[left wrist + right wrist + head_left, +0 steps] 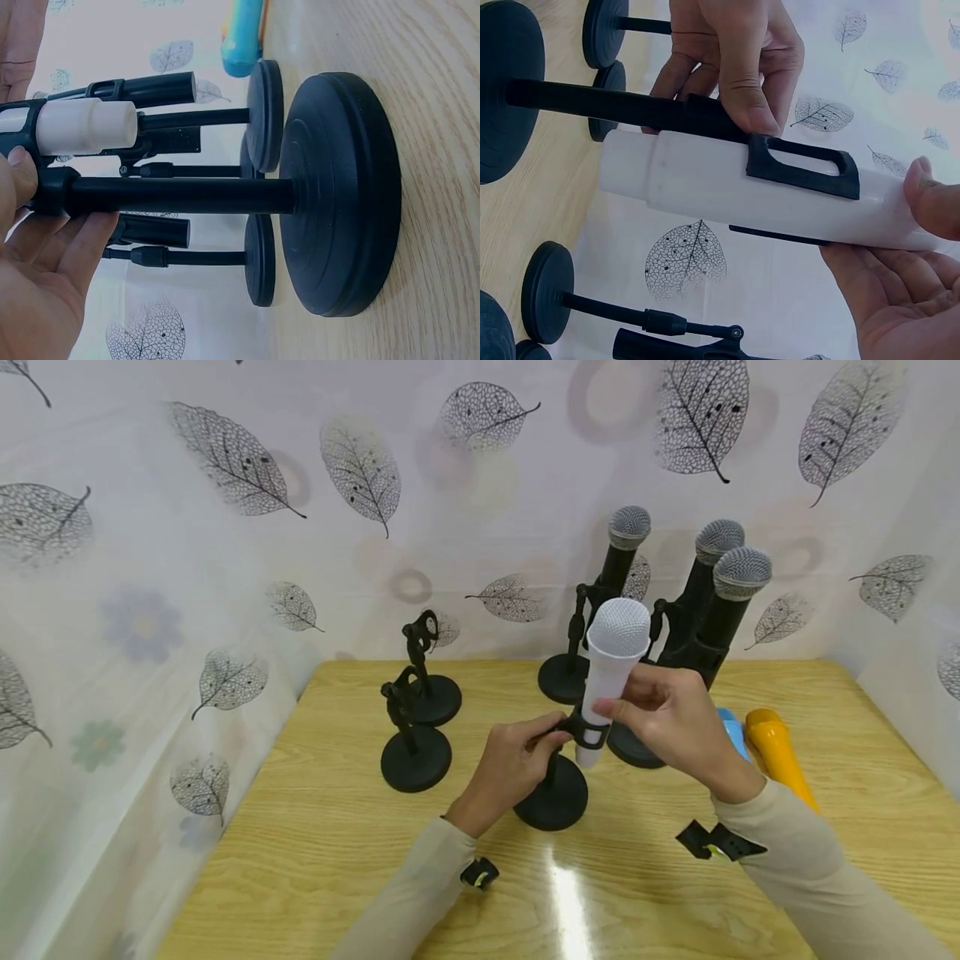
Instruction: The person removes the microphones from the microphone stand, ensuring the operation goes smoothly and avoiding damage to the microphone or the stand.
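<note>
A white microphone (617, 635) stands tilted, mesh head up, within the black clip (802, 183) of a desk microphone stand (551, 806). My right hand (678, 722) grips its body just under the head, thumb on one side and fingers on the other. With thumb and fingers my left hand (512, 764) holds the stand at the joint where post and clip meet. In the left wrist view the microphone's tail end (94, 127) sticks out below the clip, and the round base (341, 195) rests on the table.
Two black stands with bare clips (416, 758) are at the left. Behind and right of my hands, black microphones (630, 527) with silver heads sit in several stands. An orange microphone (776, 752) and a blue one (733, 731) lie on the wooden table (300, 860) beyond my right forearm.
</note>
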`<action>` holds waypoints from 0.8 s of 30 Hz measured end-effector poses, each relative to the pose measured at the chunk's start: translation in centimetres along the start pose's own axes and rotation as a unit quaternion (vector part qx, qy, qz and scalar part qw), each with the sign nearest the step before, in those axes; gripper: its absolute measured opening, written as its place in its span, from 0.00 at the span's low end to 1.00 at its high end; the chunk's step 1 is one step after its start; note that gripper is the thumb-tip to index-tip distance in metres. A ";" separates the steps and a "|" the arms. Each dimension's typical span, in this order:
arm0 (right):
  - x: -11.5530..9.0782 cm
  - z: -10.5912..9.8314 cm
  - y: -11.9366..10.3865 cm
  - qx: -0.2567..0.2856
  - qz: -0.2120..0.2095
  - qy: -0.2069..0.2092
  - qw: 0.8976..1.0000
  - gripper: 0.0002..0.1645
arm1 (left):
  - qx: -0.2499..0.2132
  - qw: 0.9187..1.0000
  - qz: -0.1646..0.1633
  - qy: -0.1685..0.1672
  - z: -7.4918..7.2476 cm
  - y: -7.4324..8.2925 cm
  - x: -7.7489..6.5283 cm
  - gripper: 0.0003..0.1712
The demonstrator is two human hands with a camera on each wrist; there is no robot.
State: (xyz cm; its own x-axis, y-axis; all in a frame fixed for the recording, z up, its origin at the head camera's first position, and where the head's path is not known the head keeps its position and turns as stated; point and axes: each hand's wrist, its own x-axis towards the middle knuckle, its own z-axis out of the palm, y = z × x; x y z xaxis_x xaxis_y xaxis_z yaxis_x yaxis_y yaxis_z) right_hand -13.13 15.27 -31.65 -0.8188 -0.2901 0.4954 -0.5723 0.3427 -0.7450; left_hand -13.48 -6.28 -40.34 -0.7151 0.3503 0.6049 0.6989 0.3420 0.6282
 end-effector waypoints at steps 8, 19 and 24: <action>0.2 -0.2 -0.4 -0.003 0.001 0.001 1.000 0.15 | 0.008 1.000 -0.006 -0.002 0.0 0.1 0.0 0.10; 0.5 -0.6 -0.9 -0.008 -0.003 0.004 1.000 0.16 | 0.005 1.000 0.002 0.000 0.0 0.2 0.0 0.10; 0.7 -0.8 -1.2 -0.005 -0.007 0.007 1.000 0.16 | 0.007 1.000 0.002 0.000 0.0 0.2 0.0 0.11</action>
State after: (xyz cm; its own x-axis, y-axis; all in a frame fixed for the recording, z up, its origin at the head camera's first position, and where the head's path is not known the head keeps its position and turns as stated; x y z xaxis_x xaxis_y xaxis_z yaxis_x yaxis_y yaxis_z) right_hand -13.03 15.36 -30.12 -0.8108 -0.2833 0.5121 -0.5845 0.3468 -0.7335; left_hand -13.39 -6.19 -40.22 -0.7121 0.3511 0.6080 0.7021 0.3519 0.6191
